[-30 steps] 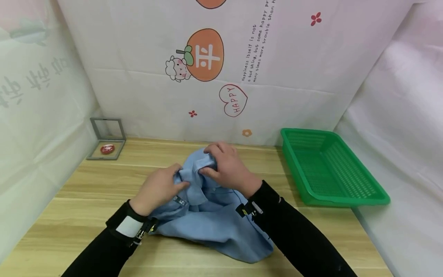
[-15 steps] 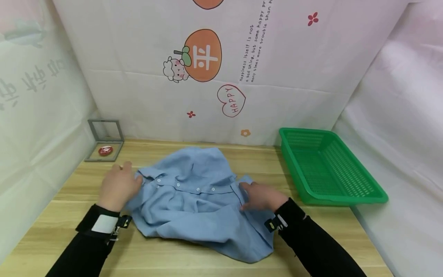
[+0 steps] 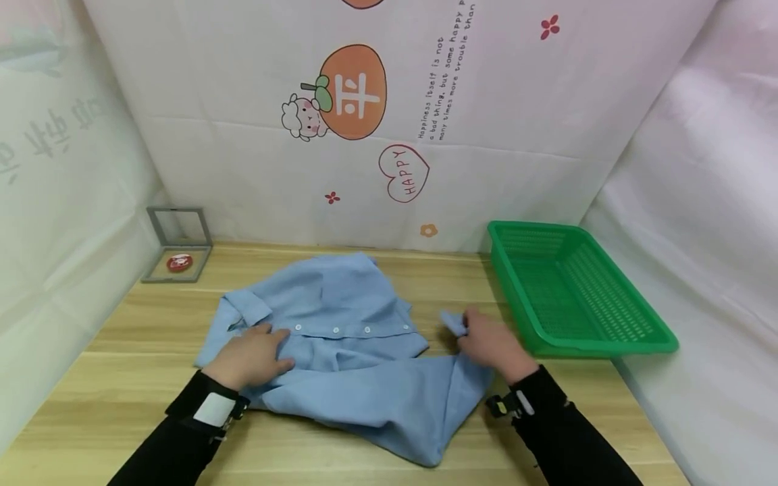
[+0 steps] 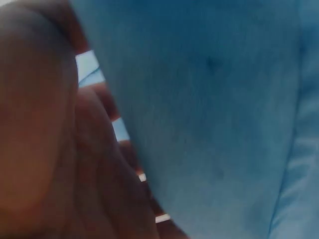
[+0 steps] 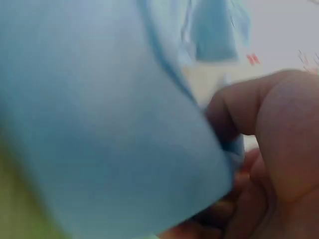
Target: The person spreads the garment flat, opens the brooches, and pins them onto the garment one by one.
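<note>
A light blue button-up shirt (image 3: 340, 293) lies on the wooden table, its collar toward the left and a row of white buttons running across the middle. On the near left part of the shirt rests my left hand (image 3: 252, 354), thumb and fingers spread over the cloth. A fold of blue fabric (image 4: 209, 109) hides part of its fingers in the left wrist view. At the right end, my right hand (image 3: 489, 344) pinches the shirt's edge between thumb and fingers, with a small flap sticking out past them. The pinched cloth (image 5: 134, 134) fills much of the right wrist view, blurred.
A green plastic basket (image 3: 529, 297) stands at the back right, close beyond the right hand. In the back left corner is a grey hinged frame (image 3: 199, 266) with a round red item (image 3: 179, 262) in it. White printed sheets (image 3: 261, 182) wall the table on three sides.
Both hands were together at the bunched shirt, then moved apart as it spread out. The left hand has since come back right onto the shirt; the right hand pulls the right edge outward.
</note>
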The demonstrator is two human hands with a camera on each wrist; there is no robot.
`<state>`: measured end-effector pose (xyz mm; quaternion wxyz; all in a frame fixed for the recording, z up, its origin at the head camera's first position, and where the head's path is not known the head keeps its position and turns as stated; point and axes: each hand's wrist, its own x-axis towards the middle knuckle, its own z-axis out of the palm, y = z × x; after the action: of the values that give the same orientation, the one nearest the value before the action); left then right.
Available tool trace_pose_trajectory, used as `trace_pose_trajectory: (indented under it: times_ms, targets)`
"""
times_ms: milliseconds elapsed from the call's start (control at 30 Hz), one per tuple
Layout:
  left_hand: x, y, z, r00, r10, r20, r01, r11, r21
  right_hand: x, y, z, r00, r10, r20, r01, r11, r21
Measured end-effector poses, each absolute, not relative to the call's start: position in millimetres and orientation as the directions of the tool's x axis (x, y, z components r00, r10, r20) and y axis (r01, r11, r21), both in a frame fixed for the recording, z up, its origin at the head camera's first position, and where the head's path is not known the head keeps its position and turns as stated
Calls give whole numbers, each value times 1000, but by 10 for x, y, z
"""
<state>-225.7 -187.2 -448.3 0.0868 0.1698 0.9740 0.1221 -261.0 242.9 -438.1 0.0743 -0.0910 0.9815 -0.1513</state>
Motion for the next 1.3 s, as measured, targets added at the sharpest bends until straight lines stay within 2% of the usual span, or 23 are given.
trace_pose_trajectory:
  times_ms: [67, 167, 233, 333, 400, 500, 633, 767, 900, 1000, 1200, 1300]
  targets:
    - [-2251, -1907, -4483, -936, 336, -107, 304, 922, 239, -2543, 2523, -4319, -983, -132, -130, -91, 955, -282]
    - [-2232, -1934, -4470, -943, 318, -96, 293, 933, 208, -2431, 2563, -4236, -978, -119, -169, -83, 975, -207]
    - [-2218, -1935, -4459, -946, 310, -97, 287, 938, 195, -2360, 2513, -4174, -977, -153, -151, -132, 982, -137]
    - [-2200, -1920, -4448, -949, 301, -98, 280, 942, 184, -2325, 2348, -4082, -961, -278, -1, -277, 960, -50]
    - [-2197, -1910, -4447, -951, 295, -94, 276, 945, 178, -2350, 2182, -4022, -932, -358, 50, -360, 933, -23]
    - [-2207, -1905, -4455, -952, 294, -87, 276, 945, 172, -2478, 1905, -4015, -894, -448, -29, -441, 888, -130]
    - [-2232, -1901, -4473, -951, 298, -81, 281, 943, 179, -2764, 1630, -4205, -863, -464, -199, -405, 872, -274]
    - [-2238, -1898, -4500, -951, 297, -83, 277, 941, 195, -2981, 1491, -4388, -878, -410, -246, -304, 877, -373]
    - [-2227, -1906, -4525, -952, 297, -78, 276, 939, 203, -3040, 1428, -4471, -887, -383, -258, -245, 863, -441]
    - [-2226, -1919, -4540, -953, 295, -63, 277, 939, 204, -3044, 1427, -4512, -887, -405, -220, -274, 847, -455]
    - [-2215, -1927, -4597, -951, 300, -70, 279, 935, 219, -3043, 1553, -4505, -910, -408, 79, -384, 751, -537]
    - [-2210, -1922, -4618, -949, 305, -83, 280, 933, 226, -3062, 1623, -4403, -913, -377, 156, -392, 707, -588]
